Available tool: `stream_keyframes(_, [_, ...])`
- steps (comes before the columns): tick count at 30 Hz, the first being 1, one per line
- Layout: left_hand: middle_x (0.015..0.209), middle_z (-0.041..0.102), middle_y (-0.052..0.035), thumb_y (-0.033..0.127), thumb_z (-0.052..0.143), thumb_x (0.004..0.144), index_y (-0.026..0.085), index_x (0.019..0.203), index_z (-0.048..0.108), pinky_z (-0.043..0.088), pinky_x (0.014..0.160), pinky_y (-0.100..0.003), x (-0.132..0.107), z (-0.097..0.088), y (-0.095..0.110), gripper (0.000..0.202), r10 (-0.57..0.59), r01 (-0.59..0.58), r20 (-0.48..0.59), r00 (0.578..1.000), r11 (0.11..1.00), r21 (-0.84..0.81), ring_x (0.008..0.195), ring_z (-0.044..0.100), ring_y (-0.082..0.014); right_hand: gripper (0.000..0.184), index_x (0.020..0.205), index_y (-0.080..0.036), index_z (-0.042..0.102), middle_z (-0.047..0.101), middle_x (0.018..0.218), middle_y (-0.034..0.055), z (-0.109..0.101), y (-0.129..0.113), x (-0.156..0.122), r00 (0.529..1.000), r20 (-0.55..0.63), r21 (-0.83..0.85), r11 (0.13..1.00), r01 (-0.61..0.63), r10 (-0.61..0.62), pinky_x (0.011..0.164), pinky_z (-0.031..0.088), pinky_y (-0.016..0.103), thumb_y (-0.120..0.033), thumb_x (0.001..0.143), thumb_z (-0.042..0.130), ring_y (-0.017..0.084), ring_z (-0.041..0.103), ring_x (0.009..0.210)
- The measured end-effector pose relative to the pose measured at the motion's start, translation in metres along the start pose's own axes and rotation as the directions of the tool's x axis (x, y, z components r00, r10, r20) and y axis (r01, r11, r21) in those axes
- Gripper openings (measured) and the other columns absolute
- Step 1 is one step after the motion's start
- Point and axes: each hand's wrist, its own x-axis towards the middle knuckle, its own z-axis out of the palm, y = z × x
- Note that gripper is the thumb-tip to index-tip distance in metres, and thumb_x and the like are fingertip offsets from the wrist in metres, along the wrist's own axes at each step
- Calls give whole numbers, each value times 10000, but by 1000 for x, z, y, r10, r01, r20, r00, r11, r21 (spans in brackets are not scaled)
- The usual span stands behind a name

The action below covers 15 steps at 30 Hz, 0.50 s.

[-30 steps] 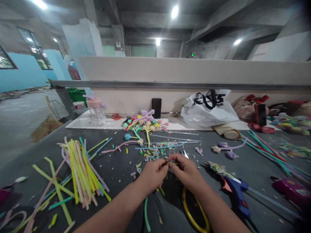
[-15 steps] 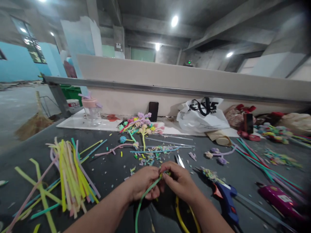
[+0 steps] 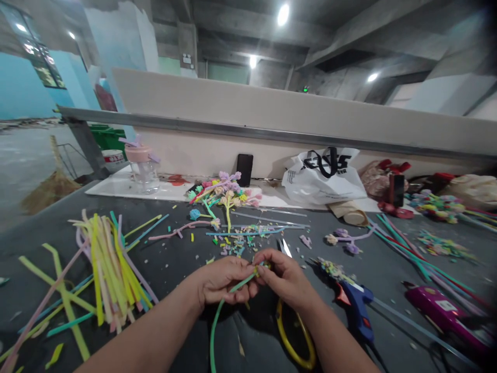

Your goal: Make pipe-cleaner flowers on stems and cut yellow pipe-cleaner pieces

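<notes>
Both hands meet at the middle of the table. My left hand (image 3: 229, 280) is closed, pinching a green pipe cleaner (image 3: 216, 324) near its upper end; the rest of the stem hangs down toward me. The fingers of my right hand (image 3: 281, 274) close around a small yellow-and-green flower piece (image 3: 262, 267) at that end, which they partly cover. Under my right wrist lie yellow-handled scissors (image 3: 280, 331), blades pointing away. Just beyond the hands are small cut scraps of pipe cleaner (image 3: 243, 243).
A bundle of pipe cleaners (image 3: 112, 269) lies at left. To the right are a blue glue gun (image 3: 359, 305) and a purple glue gun (image 3: 438, 305). Finished fuzzy flowers (image 3: 229, 189), a phone (image 3: 244, 170), a jug (image 3: 143, 168) and a white bag (image 3: 322, 178) stand along the back.
The left fingers have shifted along the green pipe cleaner and now lie straighter against it. The view has tilted slightly, so the table contents sit a little higher.
</notes>
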Motion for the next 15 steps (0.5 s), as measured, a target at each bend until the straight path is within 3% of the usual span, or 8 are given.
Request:
stream_keyframes(9, [570,580,-5,287,600,758,74,766,592,219,278,-148,-1,0,3,213,16,-16,26,1000,1000,5,320,413,-24,186,823,-182,577,603,764,46,0,-7,3,1000,-4,-96,995,21,-21,568,483,252,-360,775,547,138,560,612])
stream_keyframes(15, [566,577,-12,199,581,729,73,748,600,194,267,-156,7,-12,5,128,13,-11,46,999,999,-47,305,404,-34,206,832,-195,612,651,790,67,-5,1,13,999,-15,-127,991,41,-43,596,512,253,-380,746,582,188,616,698])
